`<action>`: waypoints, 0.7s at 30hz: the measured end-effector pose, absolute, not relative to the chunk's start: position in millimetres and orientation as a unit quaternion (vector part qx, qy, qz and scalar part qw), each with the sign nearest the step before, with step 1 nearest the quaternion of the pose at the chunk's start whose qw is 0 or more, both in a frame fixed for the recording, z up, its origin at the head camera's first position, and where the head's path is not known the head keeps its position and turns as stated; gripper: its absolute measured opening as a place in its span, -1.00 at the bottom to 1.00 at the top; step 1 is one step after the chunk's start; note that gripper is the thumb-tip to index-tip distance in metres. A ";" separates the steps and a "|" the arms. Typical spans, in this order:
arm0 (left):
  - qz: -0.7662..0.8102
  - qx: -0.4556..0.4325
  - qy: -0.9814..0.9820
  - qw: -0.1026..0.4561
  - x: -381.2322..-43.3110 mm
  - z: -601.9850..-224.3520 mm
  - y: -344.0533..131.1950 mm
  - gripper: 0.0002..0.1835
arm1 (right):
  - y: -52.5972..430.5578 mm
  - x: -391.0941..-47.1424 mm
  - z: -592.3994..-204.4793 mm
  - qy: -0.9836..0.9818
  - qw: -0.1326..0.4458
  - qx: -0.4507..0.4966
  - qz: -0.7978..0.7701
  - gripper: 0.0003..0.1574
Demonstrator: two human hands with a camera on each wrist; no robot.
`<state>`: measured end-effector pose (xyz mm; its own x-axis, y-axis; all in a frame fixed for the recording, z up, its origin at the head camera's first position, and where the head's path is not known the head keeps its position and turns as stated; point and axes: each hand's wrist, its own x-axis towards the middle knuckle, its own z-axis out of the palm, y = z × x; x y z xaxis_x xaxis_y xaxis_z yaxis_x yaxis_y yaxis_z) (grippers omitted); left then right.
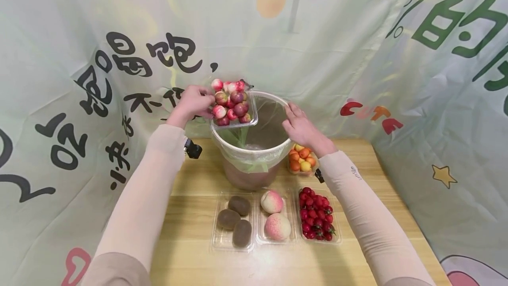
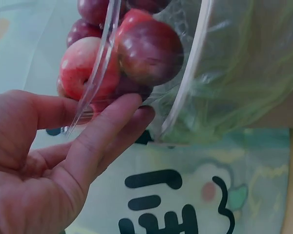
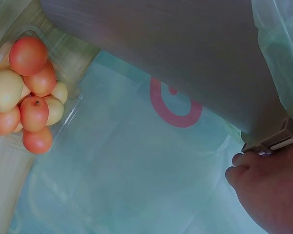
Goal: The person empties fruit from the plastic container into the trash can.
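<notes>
Clear plastic forms the tub (image 1: pixel 237 124) that our left grip (image 1: pixel 194 102) holds by its left edge, thumb on one side and fingers underneath, only slightly parted around the wall. Red and purple plums (image 1: pixel 240 109) fill it, and we have it at the left side of the bucket's mouth, partly above the opening; we cannot tell whether it touches the rim. Our right grip (image 1: pixel 300 126) is curled over the right side of the bucket (image 1: pixel 250 175), holding its white rim (image 1: pixel 270 148). Pale green bag plastic (image 1: pixel 254 164) lines the bucket and folds outside.

On the wooden surface (image 1: pixel 190 250) nearer us, three open boxes stand side by side: brown kiwis (image 1: pixel 228 219) on the left, two pink-and-white peaches (image 1: pixel 278 227) in the middle, small red fruit (image 1: pixel 315 213) on the right. Orange and yellow fruit (image 3: pixel 34 113) sits in another box just right of the bucket, below our right forearm.
</notes>
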<state>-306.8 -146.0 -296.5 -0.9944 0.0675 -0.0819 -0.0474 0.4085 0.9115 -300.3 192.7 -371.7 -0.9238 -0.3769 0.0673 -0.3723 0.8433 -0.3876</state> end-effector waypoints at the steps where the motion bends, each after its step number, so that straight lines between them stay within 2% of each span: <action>1: 0.546 0.003 0.837 0.047 -307.5 -297.6 -144.2 -0.66 | 192.6 -300.3 -371.7 0.960 0.006 -0.195 -0.201 -0.10; 4: 0.552 -0.007 0.833 0.035 -309.6 -300.7 -139.1 -0.65 | 192.6 -300.2 -371.6 0.960 0.007 -0.195 -0.203 -0.10; 10: 0.558 -0.020 0.830 0.021 -310.9 -304.7 -130.1 -0.50 | 193.5 -299.8 -372.0 0.960 0.005 -0.195 -0.202 -0.09; 21: 0.538 -0.018 0.842 -0.040 -314.1 -314.7 -121.0 -0.49 | 193.3 -299.9 -372.3 0.959 -0.001 -0.196 -0.204 -0.10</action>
<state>-314.1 -121.0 -314.7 -0.9961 -0.0743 0.0483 0.0127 0.4198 0.9075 -299.9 193.3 -372.3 -0.9232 -0.3755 0.0820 -0.3764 0.8396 -0.3916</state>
